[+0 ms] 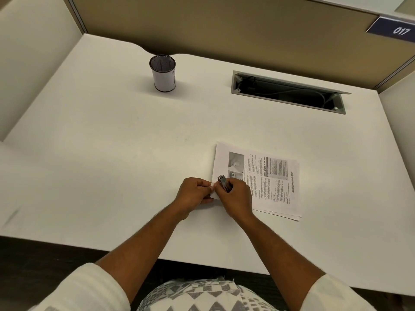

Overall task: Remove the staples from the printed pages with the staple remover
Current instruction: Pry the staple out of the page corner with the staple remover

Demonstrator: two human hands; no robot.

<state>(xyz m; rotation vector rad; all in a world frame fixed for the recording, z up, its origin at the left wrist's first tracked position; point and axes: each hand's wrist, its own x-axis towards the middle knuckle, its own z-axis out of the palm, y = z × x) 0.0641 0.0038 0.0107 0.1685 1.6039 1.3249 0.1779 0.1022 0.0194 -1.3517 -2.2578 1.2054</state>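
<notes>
A small stack of printed pages (271, 180) lies on the white desk (112, 153), right of centre, with its text running sideways. My left hand (194, 193) pinches the near left corner of the pages. My right hand (235, 194) grips a grey metal staple remover (222, 180) over that same corner, its tip pointing away from me. The two hands touch at the fingertips. The staple itself is hidden under the fingers.
A white mesh pen cup (163, 72) stands at the back left of the desk. An open cable slot (289, 92) with wires sits at the back right. Beige partition walls (202, 23) enclose the desk; a blue sign reads 017 (400, 30).
</notes>
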